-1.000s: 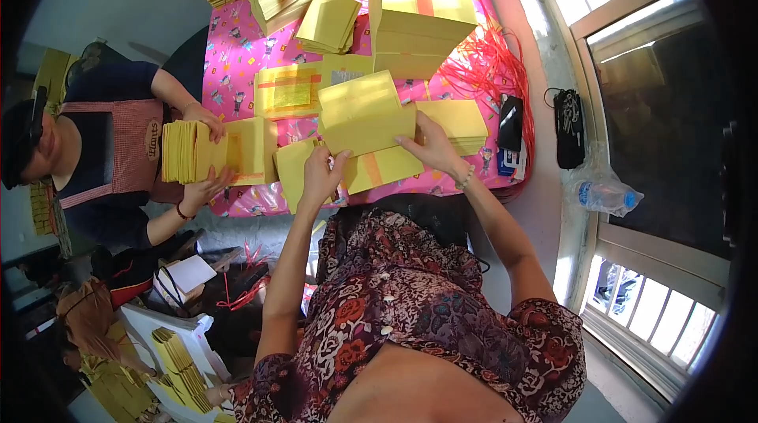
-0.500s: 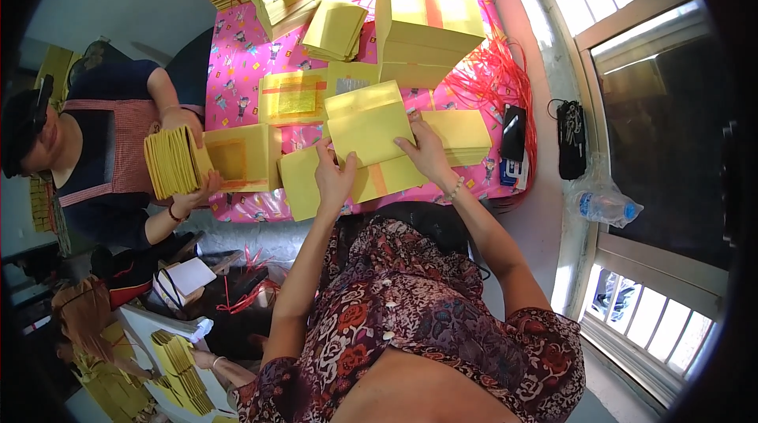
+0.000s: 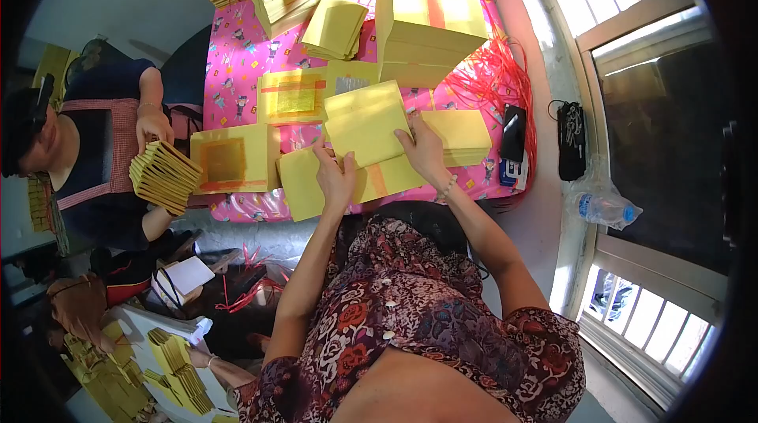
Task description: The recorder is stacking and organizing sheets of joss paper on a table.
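Both my hands hold a folded sheet of yellow paper [image 3: 365,127] above the table, with a crease across its upper part. My left hand [image 3: 335,174] pinches its lower left edge, thumb on top. My right hand [image 3: 425,147] grips the right edge, thumb laid over the face and fingers behind, partly hidden. Below it lie yellow sheets with an orange strip [image 3: 379,180]. Beside my right hand sits a stack of yellow paper [image 3: 462,135]. Just beyond the held sheet is yellow paper with a gold foil square [image 3: 297,97].
A tall yellow paper stack [image 3: 422,36] stands at the back of the pink patterned table [image 3: 233,68]. Red strings [image 3: 501,80] and a black phone [image 3: 513,132] lie on the right. At left, a co-worker holds a fanned yellow paper bundle [image 3: 166,177]. More people handle yellow paper lower left.
The co-worker's paper bundle has moved left and tilted, and one of their hands has shifted onto its top. My hands and the held sheet stay almost still.
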Action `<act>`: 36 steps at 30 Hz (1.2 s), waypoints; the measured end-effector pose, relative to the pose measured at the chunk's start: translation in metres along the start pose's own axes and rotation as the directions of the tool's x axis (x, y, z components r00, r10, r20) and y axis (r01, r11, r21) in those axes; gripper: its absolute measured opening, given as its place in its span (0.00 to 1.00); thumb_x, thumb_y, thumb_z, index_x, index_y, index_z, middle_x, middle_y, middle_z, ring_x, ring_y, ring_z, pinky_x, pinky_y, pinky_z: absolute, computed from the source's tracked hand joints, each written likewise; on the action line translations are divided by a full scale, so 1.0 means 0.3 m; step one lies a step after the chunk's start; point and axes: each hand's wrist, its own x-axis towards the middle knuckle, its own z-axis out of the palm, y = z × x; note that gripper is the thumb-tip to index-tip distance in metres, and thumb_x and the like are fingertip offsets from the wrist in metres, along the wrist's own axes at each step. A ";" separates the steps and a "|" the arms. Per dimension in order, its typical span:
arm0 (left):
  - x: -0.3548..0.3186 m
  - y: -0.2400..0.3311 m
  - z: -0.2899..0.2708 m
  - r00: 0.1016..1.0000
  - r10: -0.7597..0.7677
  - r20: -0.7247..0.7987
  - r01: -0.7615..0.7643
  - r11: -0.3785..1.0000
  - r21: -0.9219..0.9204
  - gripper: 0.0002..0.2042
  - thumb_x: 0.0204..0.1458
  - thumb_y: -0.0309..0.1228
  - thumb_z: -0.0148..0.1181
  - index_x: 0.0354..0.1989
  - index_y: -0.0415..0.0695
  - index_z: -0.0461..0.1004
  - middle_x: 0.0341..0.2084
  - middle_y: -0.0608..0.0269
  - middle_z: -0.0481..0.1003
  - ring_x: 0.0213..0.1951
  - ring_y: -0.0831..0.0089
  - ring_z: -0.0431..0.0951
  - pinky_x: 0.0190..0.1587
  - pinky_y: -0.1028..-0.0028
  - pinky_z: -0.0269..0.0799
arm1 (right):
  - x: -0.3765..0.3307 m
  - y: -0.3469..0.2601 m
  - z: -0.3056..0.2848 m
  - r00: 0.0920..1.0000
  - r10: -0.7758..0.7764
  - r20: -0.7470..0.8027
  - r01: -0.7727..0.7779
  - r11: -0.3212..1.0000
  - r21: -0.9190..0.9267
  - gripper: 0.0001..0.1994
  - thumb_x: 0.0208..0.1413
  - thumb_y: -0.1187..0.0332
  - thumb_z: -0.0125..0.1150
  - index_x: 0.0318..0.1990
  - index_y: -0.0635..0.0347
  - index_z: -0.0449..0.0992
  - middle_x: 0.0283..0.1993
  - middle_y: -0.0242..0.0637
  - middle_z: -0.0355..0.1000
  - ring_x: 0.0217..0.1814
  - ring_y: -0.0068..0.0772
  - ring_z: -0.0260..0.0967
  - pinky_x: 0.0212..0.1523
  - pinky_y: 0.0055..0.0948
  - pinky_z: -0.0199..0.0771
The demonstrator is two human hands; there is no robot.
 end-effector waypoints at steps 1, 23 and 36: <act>0.001 -0.001 -0.001 1.000 0.000 -0.001 0.000 1.000 0.000 0.24 0.55 0.29 0.57 0.60 0.43 0.57 0.38 0.53 0.74 0.40 0.54 0.78 0.42 0.62 0.72 | 0.001 -0.004 0.007 0.999 -0.022 -0.042 0.021 0.999 -0.029 0.14 0.56 0.62 0.62 0.39 0.63 0.67 0.38 0.49 0.72 0.35 0.57 0.72 0.35 0.47 0.70; 0.006 -0.049 0.018 0.977 0.209 -0.043 -0.198 0.964 0.176 0.15 0.53 0.30 0.60 0.48 0.42 0.68 0.41 0.53 0.74 0.44 0.54 0.76 0.44 0.62 0.70 | 0.004 0.015 0.012 0.995 -0.083 -0.053 0.079 0.994 -0.075 0.13 0.54 0.65 0.61 0.36 0.64 0.65 0.38 0.54 0.69 0.35 0.60 0.70 0.34 0.50 0.70; 0.022 -0.060 0.028 0.975 0.213 -0.060 -0.198 0.960 0.201 0.15 0.51 0.29 0.61 0.47 0.43 0.70 0.40 0.54 0.75 0.41 0.57 0.76 0.43 0.63 0.70 | 0.014 0.037 0.039 0.988 -0.120 -0.097 0.113 0.991 -0.078 0.13 0.54 0.65 0.61 0.37 0.64 0.66 0.40 0.54 0.70 0.37 0.61 0.70 0.35 0.51 0.70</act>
